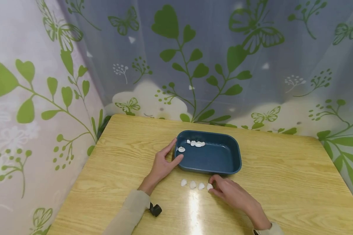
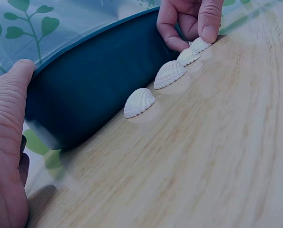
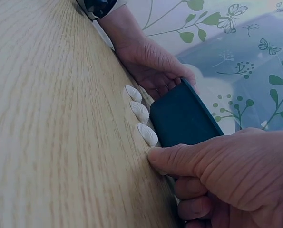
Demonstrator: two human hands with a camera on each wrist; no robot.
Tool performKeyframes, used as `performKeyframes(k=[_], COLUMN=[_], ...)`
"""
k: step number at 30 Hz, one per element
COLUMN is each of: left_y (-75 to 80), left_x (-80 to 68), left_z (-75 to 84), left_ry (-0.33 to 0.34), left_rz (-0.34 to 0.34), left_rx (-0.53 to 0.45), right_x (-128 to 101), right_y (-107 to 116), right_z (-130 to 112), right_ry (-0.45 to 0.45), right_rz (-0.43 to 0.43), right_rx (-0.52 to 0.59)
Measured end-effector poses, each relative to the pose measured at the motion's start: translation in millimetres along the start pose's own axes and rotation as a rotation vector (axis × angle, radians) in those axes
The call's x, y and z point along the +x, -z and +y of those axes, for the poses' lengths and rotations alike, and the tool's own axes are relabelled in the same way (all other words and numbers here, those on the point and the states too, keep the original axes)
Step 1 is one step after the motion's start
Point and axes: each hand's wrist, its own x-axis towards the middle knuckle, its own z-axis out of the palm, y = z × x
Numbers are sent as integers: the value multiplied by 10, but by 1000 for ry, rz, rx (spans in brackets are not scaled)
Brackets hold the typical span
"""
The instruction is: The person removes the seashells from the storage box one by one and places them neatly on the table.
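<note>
Head view: shells lined up before a blue tray [image 1: 223, 169].
Right hand [image 1: 232, 194] pinches the end seashell [image 1: 209, 186]; left hand [image 1: 163, 163] grips the tray's corner, fingers curled.

Wooden table [image 1: 282, 169] against leaf-and-butterfly curtains [image 1: 194, 58].

Glossy wood-grain table [image 1: 282, 182]; smooth, slightly shiny blue plastic tray [image 1: 223, 156]; ribbed matt white shells [image 1: 192, 185].

The right hand [image 3: 212, 175] covers most of the fourth shell [image 2: 200, 45]; the small black object [image 1: 155, 209] by the left sleeve is unidentifiable.
</note>
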Motion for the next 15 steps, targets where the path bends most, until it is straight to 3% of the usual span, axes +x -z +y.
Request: performKeyframes(k=[15], left_y=[-11], left_x=[-5], left_z=[-16], left_ry=[-1], left_rz=[16], left_rx=[-3], right_x=[8], right_y=[54], right_z=[-44], right_ry=[-35], right_rz=[-28], right_rx=[45])
